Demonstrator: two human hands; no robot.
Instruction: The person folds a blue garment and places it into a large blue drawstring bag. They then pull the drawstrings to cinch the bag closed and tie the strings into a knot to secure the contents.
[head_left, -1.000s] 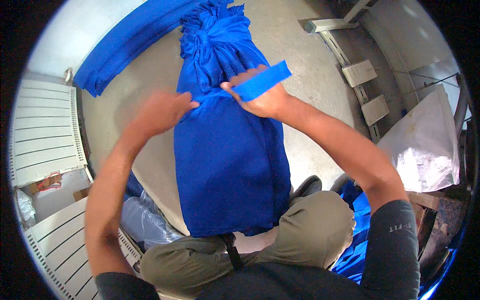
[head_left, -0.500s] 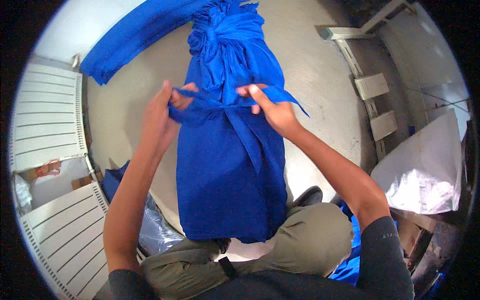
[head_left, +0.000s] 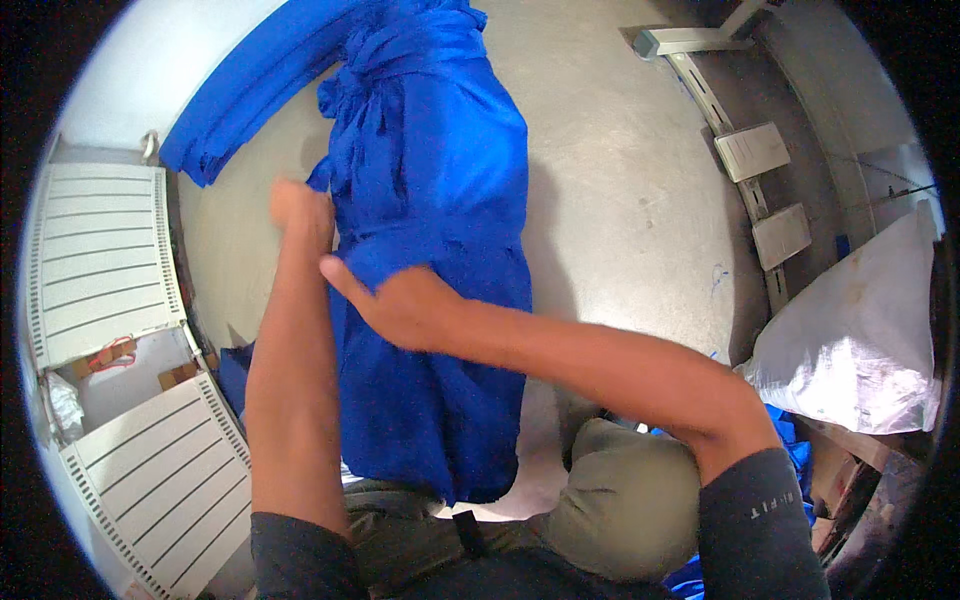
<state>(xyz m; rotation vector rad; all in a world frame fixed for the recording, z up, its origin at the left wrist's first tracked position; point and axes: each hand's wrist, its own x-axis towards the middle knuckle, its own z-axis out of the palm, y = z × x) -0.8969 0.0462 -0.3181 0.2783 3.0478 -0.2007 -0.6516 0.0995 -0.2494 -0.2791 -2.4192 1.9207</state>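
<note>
A large blue cloth bundle (head_left: 430,400) lies lengthwise before me, its gathered part at the far end and a band across its middle. My left hand (head_left: 303,215) is closed at the bundle's left edge. A short end of a blue cloth strip (head_left: 318,175) sticks out above it, with the rest hidden. My right hand (head_left: 405,305) crosses over the bundle, near the left wrist. Its thumb is stretched leftward; the other fingers are hidden behind the back of the hand, against the cloth.
Another long blue cloth roll (head_left: 240,95) curves along the far left. White slatted panels (head_left: 100,255) stand at the left. A metal frame with plates (head_left: 755,150) lies at the right, past bare floor (head_left: 630,220). Nearer on that side is a white sack (head_left: 850,330).
Both hands have moved left and nearer; the right one now crosses over the bundle. The strip previously stretched between them is mostly out of sight. The bundle appears farther left in view.
</note>
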